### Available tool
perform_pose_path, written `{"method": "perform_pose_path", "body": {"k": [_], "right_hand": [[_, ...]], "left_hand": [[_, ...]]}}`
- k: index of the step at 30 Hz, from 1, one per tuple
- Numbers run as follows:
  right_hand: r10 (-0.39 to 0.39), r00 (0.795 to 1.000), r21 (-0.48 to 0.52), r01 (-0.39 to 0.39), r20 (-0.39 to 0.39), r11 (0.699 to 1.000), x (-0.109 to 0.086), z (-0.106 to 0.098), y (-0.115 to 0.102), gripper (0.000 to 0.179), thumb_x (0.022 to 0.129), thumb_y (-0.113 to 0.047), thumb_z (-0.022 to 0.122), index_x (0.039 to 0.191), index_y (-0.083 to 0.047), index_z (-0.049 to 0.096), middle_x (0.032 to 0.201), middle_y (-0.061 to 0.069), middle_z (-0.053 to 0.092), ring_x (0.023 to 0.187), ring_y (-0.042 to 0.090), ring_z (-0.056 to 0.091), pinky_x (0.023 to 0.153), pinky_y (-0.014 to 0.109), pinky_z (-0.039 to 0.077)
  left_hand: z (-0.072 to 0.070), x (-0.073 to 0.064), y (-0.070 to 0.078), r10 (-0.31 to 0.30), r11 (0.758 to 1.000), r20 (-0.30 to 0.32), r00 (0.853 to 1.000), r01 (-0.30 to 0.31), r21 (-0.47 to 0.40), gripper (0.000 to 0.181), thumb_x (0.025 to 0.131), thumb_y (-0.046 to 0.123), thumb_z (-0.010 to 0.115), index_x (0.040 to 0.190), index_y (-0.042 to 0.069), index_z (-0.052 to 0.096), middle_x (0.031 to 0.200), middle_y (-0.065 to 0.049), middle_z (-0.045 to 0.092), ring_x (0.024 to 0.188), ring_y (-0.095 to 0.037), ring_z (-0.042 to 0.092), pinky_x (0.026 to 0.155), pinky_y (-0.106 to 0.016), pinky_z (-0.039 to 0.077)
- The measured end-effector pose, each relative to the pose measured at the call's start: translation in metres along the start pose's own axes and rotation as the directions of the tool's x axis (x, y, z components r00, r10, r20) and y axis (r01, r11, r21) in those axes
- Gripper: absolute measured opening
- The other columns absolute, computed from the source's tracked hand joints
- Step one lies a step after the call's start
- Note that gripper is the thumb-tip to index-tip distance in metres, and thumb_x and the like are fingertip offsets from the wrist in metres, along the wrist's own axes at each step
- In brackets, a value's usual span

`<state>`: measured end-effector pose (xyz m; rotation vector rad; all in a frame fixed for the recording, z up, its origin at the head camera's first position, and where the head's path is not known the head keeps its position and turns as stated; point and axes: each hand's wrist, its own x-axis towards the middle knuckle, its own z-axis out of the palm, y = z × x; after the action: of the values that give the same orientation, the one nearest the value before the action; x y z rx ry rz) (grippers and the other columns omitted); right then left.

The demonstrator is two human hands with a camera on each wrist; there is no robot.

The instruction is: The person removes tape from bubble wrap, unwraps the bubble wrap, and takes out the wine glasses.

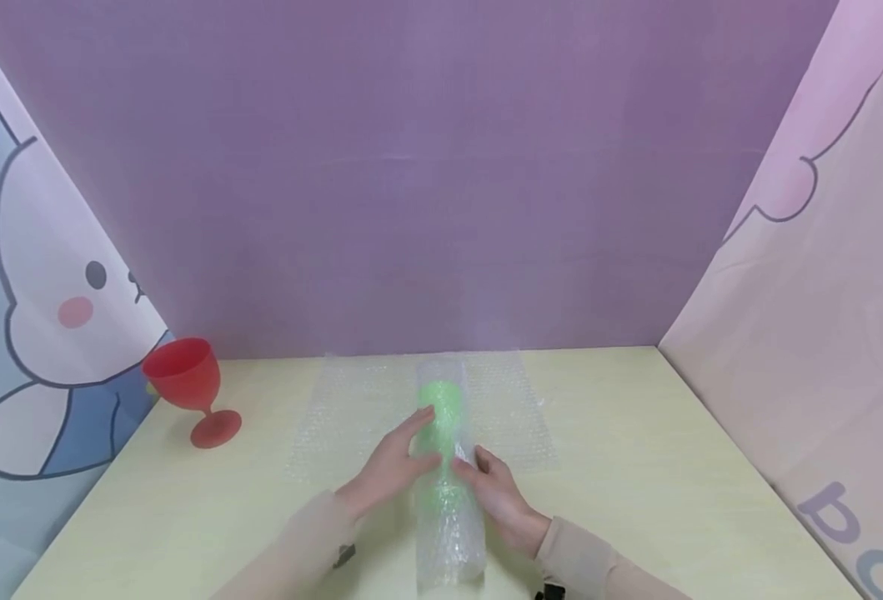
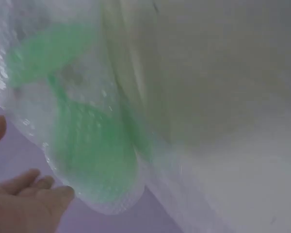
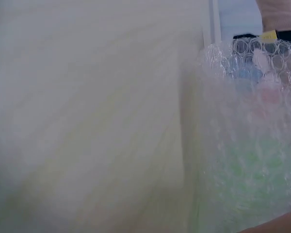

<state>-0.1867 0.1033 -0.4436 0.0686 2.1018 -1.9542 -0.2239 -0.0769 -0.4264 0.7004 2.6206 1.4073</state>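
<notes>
A green goblet [image 2: 94,150] shows through a roll of clear bubble wrap [image 1: 452,542], its bowl, stem and foot visible in the left wrist view. The roll lies lengthwise before me on the table. My left hand [image 1: 388,467] has its fingers spread along the roll's left side, fingertips at the green part. On the other side, my right hand [image 1: 504,504] rests with its thumb at the wrap and its fingers beside the roll's right edge. In the right wrist view only a sliver of that hand shows, at the bottom corner.
A red goblet [image 1: 186,375] stands at the table's left edge. Flat bubble wrap [image 1: 358,408] spreads out on both sides behind the roll. A purple wall [image 1: 426,183] closes the back of the pale table [image 1: 636,467], with printed cloth panels left and right.
</notes>
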Motion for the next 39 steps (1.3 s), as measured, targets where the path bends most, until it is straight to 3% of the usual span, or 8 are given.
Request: {"method": "perform_pose_path", "body": {"k": [3,5,12,22,27,30,33,39], "right_hand": [[0.001,1.000,-0.009,-0.001,-0.013,1.000,0.001,-0.001,0.000,0.089,0.088,-0.044,0.054,0.140,0.014,0.010,0.145,0.035,0.011,0.133,0.049,0.014,0.109,0.058,0.016],[0.000,1.000,-0.014,0.000,-0.015,1.000,0.001,-0.002,0.000,0.089,0.088,-0.044,0.055,0.140,0.014,0.011,0.145,0.035,0.012,0.133,0.048,0.014,0.108,0.058,0.016],[0.008,1.000,-0.014,-0.008,0.015,1.000,0.002,-0.004,0.001,0.083,0.090,-0.041,0.051,0.140,0.013,0.012,0.145,0.034,0.015,0.133,0.047,0.019,0.108,0.058,0.019],[0.029,0.999,-0.075,-0.026,0.039,0.997,0.003,-0.009,-0.002,0.084,0.089,-0.042,0.053,0.140,0.013,0.013,0.146,0.033,0.011,0.135,0.047,0.013,0.109,0.058,0.014],[0.008,0.997,-0.137,0.003,0.080,0.991,0.004,-0.015,-0.005,0.083,0.090,-0.040,0.052,0.139,0.015,0.014,0.145,0.034,0.014,0.134,0.048,0.015,0.109,0.059,0.016],[-0.040,0.998,-0.169,0.047,0.044,0.984,0.006,-0.016,-0.010,0.076,0.092,-0.034,0.051,0.138,0.016,0.015,0.144,0.036,0.017,0.132,0.049,0.019,0.108,0.059,0.020],[-0.158,0.987,-0.233,0.146,-0.036,0.962,0.012,-0.018,-0.016,0.067,0.092,-0.024,0.053,0.138,0.013,0.021,0.143,0.033,0.023,0.132,0.046,0.024,0.107,0.056,0.025],[-0.437,0.896,-0.377,0.379,-0.078,0.845,0.028,-0.019,-0.027,0.040,0.085,-0.014,0.064,0.120,0.004,0.054,0.125,0.020,0.052,0.118,0.036,0.048,0.100,0.047,0.042]], "left_hand": [[-0.001,0.012,-0.002,0.100,0.988,0.058,0.993,-0.106,0.110,0.063,0.087,0.029,0.060,0.139,0.002,0.035,0.151,-0.009,0.024,0.140,-0.028,0.017,0.110,-0.051,0.023],[-0.001,0.018,-0.005,0.121,0.980,0.099,0.988,-0.135,0.147,0.063,0.087,0.030,0.060,0.139,0.002,0.036,0.152,-0.006,0.022,0.141,-0.026,0.014,0.111,-0.051,0.023],[0.004,0.024,-0.015,0.122,0.977,0.151,0.981,-0.145,0.158,0.073,0.084,0.034,0.063,0.142,0.003,0.029,0.154,-0.004,0.014,0.142,-0.026,0.006,0.111,-0.052,0.019],[0.007,0.021,-0.014,0.094,0.984,0.133,0.987,-0.112,0.138,0.083,0.083,0.038,0.064,0.145,0.007,0.020,0.155,-0.002,0.008,0.142,-0.022,0.002,0.112,-0.052,0.016],[0.007,0.021,-0.017,0.108,0.988,0.115,0.988,-0.119,0.101,0.083,0.080,0.029,0.067,0.145,0.006,0.021,0.155,-0.006,0.009,0.142,-0.026,0.003,0.111,-0.054,0.017],[0.008,0.022,-0.019,0.115,0.990,0.109,0.987,-0.123,0.074,0.084,0.079,0.024,0.069,0.145,0.005,0.021,0.154,-0.008,0.010,0.142,-0.027,0.003,0.110,-0.055,0.017],[0.009,0.023,-0.020,0.116,0.990,0.105,0.988,-0.123,0.065,0.085,0.078,0.023,0.070,0.145,0.004,0.021,0.154,-0.009,0.011,0.142,-0.028,0.003,0.111,-0.055,0.018],[0.009,0.025,-0.018,0.094,0.991,0.105,0.990,-0.103,0.083,0.086,0.077,0.022,0.071,0.146,0.007,0.020,0.154,-0.008,0.010,0.142,-0.027,0.002,0.110,-0.054,0.019]]}}
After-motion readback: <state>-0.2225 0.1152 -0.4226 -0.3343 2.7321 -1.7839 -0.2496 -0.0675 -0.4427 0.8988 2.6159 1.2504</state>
